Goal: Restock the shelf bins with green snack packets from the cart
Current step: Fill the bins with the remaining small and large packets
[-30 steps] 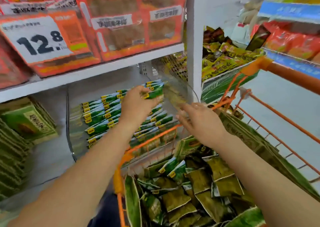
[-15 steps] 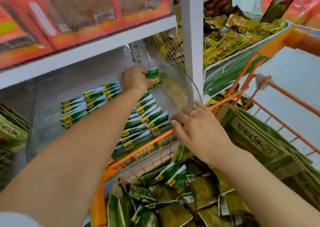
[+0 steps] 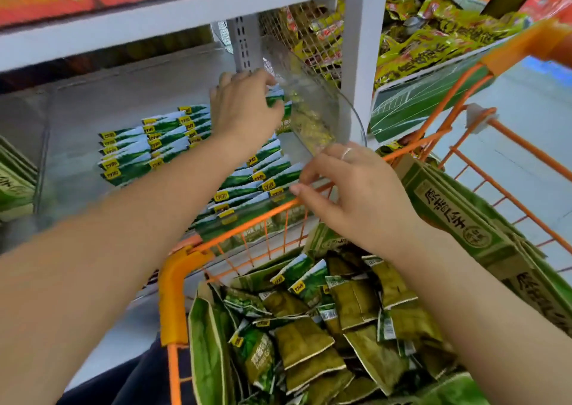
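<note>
1. Your left hand (image 3: 244, 110) was at the far right end of the clear shelf bin (image 3: 312, 101), its fingers curled round a green snack packet (image 3: 278, 107) which it held against the bin's clear side wall.
2. Your right hand (image 3: 356, 194) hovered over the near front edge of the bin, just above the orange cart rim (image 3: 263, 219). Its fingers were loosely bent with thumb and forefinger close together; whether anything was pinched between them could not be told, and no packet showed in it.
3. Two rows of packets (image 3: 154, 144) already stood on edge in the bin: a shorter row at the left and a longer one running from your left hand towards the near edge. So a fair part of the restocking looked done.
4. Bare bin floor showed at the far left, behind the shorter row, so the bin was judged not yet full.
5. The cart (image 3: 173, 296) held a loose heap of green packets (image 3: 309, 327) near you, with flat green cartons (image 3: 458, 219) leaning along its right side. Plenty of stock was left to move across.
6. The packet in your left hand was judged to be about to join the end of the longer row.
</note>
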Demonstrator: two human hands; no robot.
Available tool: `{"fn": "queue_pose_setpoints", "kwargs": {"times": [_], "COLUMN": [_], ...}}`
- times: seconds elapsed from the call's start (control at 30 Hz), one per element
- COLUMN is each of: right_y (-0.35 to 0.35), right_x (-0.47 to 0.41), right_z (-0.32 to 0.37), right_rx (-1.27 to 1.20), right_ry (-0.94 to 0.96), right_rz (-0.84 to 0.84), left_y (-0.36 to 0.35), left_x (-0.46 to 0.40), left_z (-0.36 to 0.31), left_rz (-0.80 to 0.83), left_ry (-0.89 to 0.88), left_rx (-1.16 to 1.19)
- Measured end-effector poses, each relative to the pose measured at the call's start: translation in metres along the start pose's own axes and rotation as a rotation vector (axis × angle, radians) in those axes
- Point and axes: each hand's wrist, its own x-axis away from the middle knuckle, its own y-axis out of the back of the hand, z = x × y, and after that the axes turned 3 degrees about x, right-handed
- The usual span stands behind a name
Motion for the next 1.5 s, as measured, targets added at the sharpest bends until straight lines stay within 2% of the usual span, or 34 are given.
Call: {"fn": "queue_pose_setpoints", "kwargs": {"times": [0.07,0.13,0.23,0.27,0.33,0.4,0.47,0.6,0.73,0.87,0.93,1.07,1.13,1.27,1.43,1.5], "right_y": [0.008,0.009,-0.003,-0.009,-0.019,-0.03,-0.043,-0.061,-0.057,-0.035,-0.021,0.001,0.007,0.014,0.024,0.023], "right_x": [-0.001,0.001,0.011,0.016,0.024,0.032,0.042,0.059,0.055,0.032,0.023,0.015,0.012,0.005,0.001,0.001], "right_z": [0.013,0.019,0.025,0.028,0.038,0.051,0.064,0.075,0.076,0.064,0.054,0.041,0.041,0.045,0.04,0.039], "right_rx": [-0.073,-0.004,0.232,0.233,0.079,-0.127,-0.24,-0.104,-0.038,-0.247,-0.374,-0.613,-0.728,-0.81,-0.935,-0.998], "right_ry": [-0.027,-0.079,-0.043,-0.017,-0.014,-0.018,0.043,0.261,0.282,0.108,-0.002,-0.144,-0.185,-0.217,-0.394,-0.388], "right_rz": [0.126,0.482,1.059,1.192,1.316,1.313,1.229,1.107,0.993,1.06,1.065,0.942,0.823,0.583,0.698,0.629], "left_y": [0.021,0.04,0.054,0.057,0.066,0.072,0.072,0.065,0.062,0.061,0.064,0.064,0.065,0.07,0.076,0.078], "left_x": [0.047,0.097,0.159,0.174,0.195,0.21,0.221,0.227,0.227,0.227,0.224,0.217,0.214,0.203,0.192,0.189], "left_z": [-0.006,-0.008,-0.008,-0.006,0.002,0.017,0.031,0.038,0.033,0.034,0.028,0.017,0.013,0.011,0.002,-0.004], "left_rz": [-0.053,0.034,0.292,0.316,0.351,0.415,0.435,0.348,0.298,0.246,0.283,0.427,0.432,0.287,0.059,0.043], "left_ry": [-0.067,-0.052,-0.102,-0.171,-0.252,-0.265,-0.283,-0.198,-0.17,-0.123,-0.04,0.104,0.15,0.271,0.41,0.391], "left_rx": [0.178,0.287,0.179,0.115,0.083,0.079,0.033,0.137,0.152,0.232,0.263,0.219,0.338,0.661,0.947,0.979]}}
